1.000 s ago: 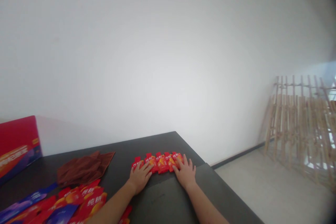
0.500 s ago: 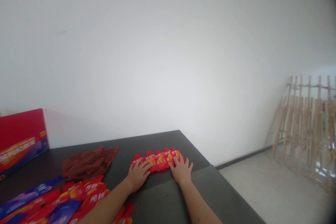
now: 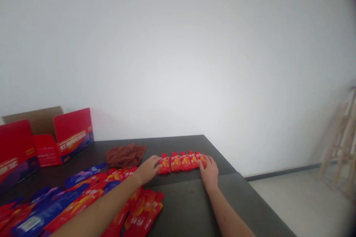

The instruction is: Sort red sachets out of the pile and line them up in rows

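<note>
A row of several small red sachets [image 3: 182, 161] lies side by side near the far right of the dark table [image 3: 191, 207]. My left hand [image 3: 148, 169] rests flat at the row's left end, fingertips touching the leftmost sachet. My right hand [image 3: 209, 171] lies flat at the right end, fingers spread against the last sachet. Neither hand holds anything.
A pile of red and blue sachets [image 3: 83, 202] covers the near left of the table. A brown cloth [image 3: 125, 155] lies behind it. An open red carton [image 3: 46, 139] stands at the far left by the white wall. Wooden frames [image 3: 340, 140] lean at the right, beyond the table edge.
The view has swung left, showing more of the carton and pile. My left hand has slid off the sachets to the row's left end; the row looks tighter.
</note>
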The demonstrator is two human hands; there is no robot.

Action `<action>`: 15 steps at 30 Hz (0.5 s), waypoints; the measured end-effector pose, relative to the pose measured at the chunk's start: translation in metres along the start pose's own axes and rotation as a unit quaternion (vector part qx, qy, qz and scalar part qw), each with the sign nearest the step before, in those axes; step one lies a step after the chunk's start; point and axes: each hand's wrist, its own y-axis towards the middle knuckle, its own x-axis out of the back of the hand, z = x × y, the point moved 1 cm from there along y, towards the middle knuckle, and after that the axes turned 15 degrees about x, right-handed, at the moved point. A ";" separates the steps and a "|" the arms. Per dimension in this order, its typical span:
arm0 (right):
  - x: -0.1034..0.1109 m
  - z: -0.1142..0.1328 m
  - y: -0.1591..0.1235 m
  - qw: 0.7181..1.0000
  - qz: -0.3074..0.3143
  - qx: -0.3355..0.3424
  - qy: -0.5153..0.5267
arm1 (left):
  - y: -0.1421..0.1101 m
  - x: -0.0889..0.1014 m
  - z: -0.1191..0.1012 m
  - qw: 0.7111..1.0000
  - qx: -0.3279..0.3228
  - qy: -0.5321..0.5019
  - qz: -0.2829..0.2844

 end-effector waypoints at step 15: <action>0.029 0.137 -0.127 0.885 0.277 0.274 0.254 | -0.158 -0.017 -0.014 0.993 -0.007 -0.005 0.120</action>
